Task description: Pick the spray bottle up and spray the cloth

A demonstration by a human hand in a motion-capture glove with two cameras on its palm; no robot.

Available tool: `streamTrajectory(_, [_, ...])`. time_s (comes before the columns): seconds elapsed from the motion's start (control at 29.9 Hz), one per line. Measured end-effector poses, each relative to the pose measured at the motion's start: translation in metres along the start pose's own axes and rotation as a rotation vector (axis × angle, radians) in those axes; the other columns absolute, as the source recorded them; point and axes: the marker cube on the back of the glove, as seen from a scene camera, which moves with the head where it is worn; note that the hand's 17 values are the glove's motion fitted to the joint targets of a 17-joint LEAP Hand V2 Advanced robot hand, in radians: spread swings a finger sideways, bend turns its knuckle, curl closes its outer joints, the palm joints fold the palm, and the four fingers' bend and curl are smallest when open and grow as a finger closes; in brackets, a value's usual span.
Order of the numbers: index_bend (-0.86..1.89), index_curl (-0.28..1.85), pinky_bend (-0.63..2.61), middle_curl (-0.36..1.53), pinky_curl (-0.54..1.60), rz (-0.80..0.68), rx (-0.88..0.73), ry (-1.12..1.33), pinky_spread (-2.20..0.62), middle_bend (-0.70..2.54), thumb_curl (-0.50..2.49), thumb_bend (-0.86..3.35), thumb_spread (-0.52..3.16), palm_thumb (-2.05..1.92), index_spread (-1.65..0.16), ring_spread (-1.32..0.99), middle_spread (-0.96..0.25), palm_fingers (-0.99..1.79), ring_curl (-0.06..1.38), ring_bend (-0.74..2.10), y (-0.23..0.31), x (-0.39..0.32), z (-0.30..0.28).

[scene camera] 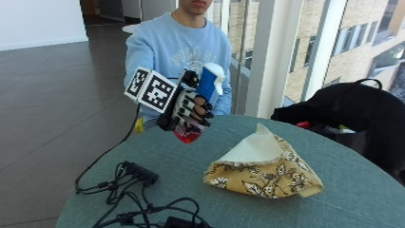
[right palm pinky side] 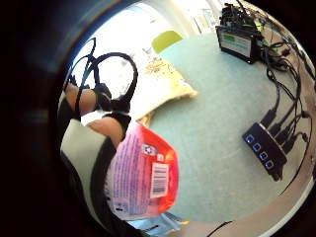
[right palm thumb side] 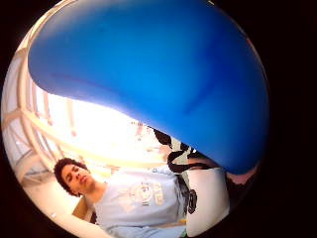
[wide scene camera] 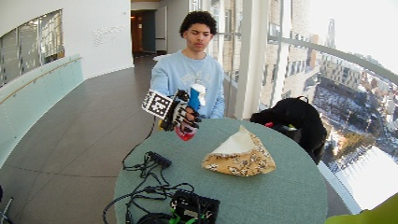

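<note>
- Right hand (scene camera: 190, 108): raised above the near-person edge of the worktop (scene camera: 208, 199); fingers curled round the spray bottle (scene camera: 201, 97), which it holds clear of the surface.
- Spray bottle: held roughly upright, long axis near vertical; blue-and-white spray head at the top, red base below the hand; in the little finger side palm view the labelled red body (right palm pinky side: 143, 175) sits right against the palm.
- Cloth (scene camera: 265, 166): lies in a peaked heap on the worktop, cream lining up, floral yellow side at the base; well apart from the hand.
- Key relation, outside view: from the hand, the cloth lies at about 4 o'clock, lower and to the side; the nozzle looks to point roughly toward that side, but its exact aim cannot be told.
- Judgement: pick-up is complete; spraying is not yet done; the next move calls for tilting or carrying the nozzle down toward the cloth before the trigger is squeezed.
- Risk, as a judgement: from this height and offset, spray may land on the worktop or the cables (scene camera: 136, 190) rather than the cloth.
</note>
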Motion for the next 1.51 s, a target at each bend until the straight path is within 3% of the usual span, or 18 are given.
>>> streamTrajectory(0.2, [0.12,0.31,0.25,0.45,0.37,0.107,-0.206,0.019,0.12,0.33,0.55,-0.03,0.78,0.89,-0.24,-0.08,-0.10,1.14,0.39,0.47,-0.036,0.002,0.036])
streamTrajectory(0.47, [0.12,0.31,0.25,0.45,0.38,0.188,-0.313,0.152,0.11,0.33,0.57,-0.03,0.78,0.89,-0.23,-0.07,-0.09,1.13,0.39,0.48,-0.048,0.016,0.057])
streamTrajectory(1.51, [0.12,0.32,0.27,0.47,0.38,0.227,-0.397,0.270,0.10,0.35,0.60,-0.03,0.77,0.87,-0.22,-0.06,-0.08,1.15,0.40,0.52,-0.051,0.013,0.057])
